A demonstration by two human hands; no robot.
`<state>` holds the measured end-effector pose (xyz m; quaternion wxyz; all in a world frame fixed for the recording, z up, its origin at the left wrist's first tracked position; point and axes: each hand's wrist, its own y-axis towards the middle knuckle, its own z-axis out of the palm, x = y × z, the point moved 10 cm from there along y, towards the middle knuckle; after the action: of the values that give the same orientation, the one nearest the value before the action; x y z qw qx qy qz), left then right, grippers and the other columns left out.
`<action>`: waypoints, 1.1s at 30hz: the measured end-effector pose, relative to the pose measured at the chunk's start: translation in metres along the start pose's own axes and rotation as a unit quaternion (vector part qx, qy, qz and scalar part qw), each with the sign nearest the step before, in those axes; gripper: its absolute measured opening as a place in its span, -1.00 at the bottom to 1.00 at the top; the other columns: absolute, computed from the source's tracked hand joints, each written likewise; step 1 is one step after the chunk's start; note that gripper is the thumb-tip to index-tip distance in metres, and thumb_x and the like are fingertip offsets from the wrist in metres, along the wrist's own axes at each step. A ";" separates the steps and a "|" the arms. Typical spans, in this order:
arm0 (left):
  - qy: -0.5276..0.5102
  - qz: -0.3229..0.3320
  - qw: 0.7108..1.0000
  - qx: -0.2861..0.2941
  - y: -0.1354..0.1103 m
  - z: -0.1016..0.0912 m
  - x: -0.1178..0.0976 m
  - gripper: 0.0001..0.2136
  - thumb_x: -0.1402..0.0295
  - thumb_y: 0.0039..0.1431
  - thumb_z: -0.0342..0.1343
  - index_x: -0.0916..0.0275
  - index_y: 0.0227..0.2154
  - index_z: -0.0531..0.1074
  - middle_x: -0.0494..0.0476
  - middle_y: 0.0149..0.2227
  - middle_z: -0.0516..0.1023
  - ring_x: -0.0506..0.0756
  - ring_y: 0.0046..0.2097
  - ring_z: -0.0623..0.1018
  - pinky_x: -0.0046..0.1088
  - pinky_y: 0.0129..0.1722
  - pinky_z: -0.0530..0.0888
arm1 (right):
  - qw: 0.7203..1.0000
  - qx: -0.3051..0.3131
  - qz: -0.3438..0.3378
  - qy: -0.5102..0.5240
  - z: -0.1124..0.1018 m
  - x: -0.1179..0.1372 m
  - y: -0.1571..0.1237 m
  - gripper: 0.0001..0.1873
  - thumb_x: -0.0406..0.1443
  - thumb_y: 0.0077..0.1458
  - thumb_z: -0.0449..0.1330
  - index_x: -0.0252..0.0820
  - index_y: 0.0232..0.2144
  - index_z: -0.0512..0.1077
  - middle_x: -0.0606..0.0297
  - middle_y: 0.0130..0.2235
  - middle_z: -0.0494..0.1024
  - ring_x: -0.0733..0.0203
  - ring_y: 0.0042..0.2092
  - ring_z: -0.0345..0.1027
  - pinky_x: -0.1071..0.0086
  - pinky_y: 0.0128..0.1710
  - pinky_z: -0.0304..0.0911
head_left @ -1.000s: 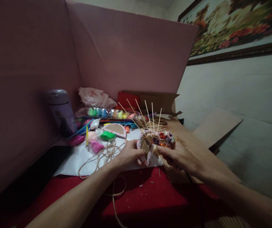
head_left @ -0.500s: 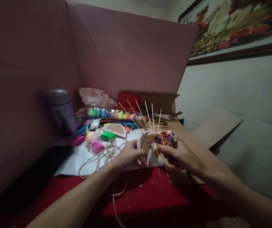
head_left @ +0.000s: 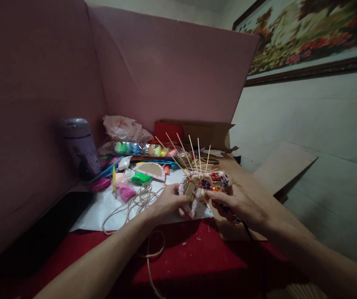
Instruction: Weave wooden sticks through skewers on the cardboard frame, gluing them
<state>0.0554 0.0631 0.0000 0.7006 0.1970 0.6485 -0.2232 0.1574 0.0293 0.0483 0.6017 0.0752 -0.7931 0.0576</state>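
Observation:
Between my two hands is a cardboard craft piece (head_left: 190, 192) edged in pale patterned cloth, with several thin wooden sticks (head_left: 192, 148) fanning upward from its top. My left hand (head_left: 172, 200) grips its left edge, thumb in front and the other fingers partly hidden behind. On the other side, my right hand (head_left: 230, 203) is closed around the floral cloth part (head_left: 218, 179) of the same piece, its thumb pressed on the front. A loose coil of twine (head_left: 139, 200) lies left of my left hand, and one strand hangs over the red table cover (head_left: 184, 257).
Behind my hands are a half-round cardboard piece (head_left: 150, 169), green (head_left: 141, 178) and pink clay packets (head_left: 125, 193), and a strip of wrapped clay (head_left: 147, 150). A purple bottle (head_left: 81, 147) stands at left, near a dark flat object (head_left: 50, 228). Brown cardboard (head_left: 240, 234) lies under my right forearm.
The craft piece has tilted very slightly, and its stick tips sit a little lower and further left. Both hands keep their hold on it.

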 end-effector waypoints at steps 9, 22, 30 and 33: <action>-0.014 0.018 1.000 -0.020 0.004 -0.011 -0.001 -0.87 0.46 -0.18 0.04 0.36 -0.48 0.39 0.17 -0.63 0.51 0.04 -0.62 0.48 -0.56 -0.66 0.36 | 0.982 -0.159 -0.049 -0.086 -0.074 -0.004 0.011 -0.58 0.03 -0.01 0.07 -0.24 -0.46 0.36 0.39 -0.63 0.29 0.39 -0.70 0.06 0.46 -0.72 -0.02; -0.071 0.047 0.990 -0.109 -0.001 -0.028 -0.010 -0.87 0.45 -0.19 0.09 0.33 -0.48 0.33 0.09 -0.60 0.48 0.06 -0.60 0.49 -0.45 -0.63 0.44 | 0.752 -0.150 -0.109 -0.632 -0.077 -0.043 0.013 -0.57 -0.32 0.08 -0.02 -0.36 0.01 0.29 -0.10 -0.04 0.41 -0.09 -0.06 0.30 0.16 -0.11 0.18; -0.104 0.088 0.990 -0.046 -0.001 -0.017 -0.016 -0.79 0.37 -0.10 0.15 0.37 -0.37 0.37 0.12 -0.49 0.49 0.02 -0.55 0.49 -0.43 -0.56 0.48 | 0.977 -0.068 -0.137 -0.151 0.004 -0.001 0.032 -0.58 -0.04 0.10 0.01 -0.25 -0.31 0.47 0.17 -0.40 0.52 0.13 -0.35 0.38 0.30 -0.37 0.26; -0.098 0.098 0.989 -0.043 -0.001 -0.017 -0.018 -0.75 0.32 -0.08 0.17 0.36 -0.33 0.37 0.14 -0.45 0.50 0.04 -0.51 0.50 -0.41 -0.53 0.49 | 0.992 -0.020 -0.051 0.110 0.025 -0.023 0.057 -0.58 -0.01 -0.10 0.21 -0.29 -0.41 0.47 0.24 -0.52 0.49 0.20 -0.47 0.35 0.37 -0.48 0.23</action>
<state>0.0394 0.0730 0.0169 0.7870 0.2066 0.5633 -0.1433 0.1290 0.0816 0.0196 0.6885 0.0969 -0.7185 0.0192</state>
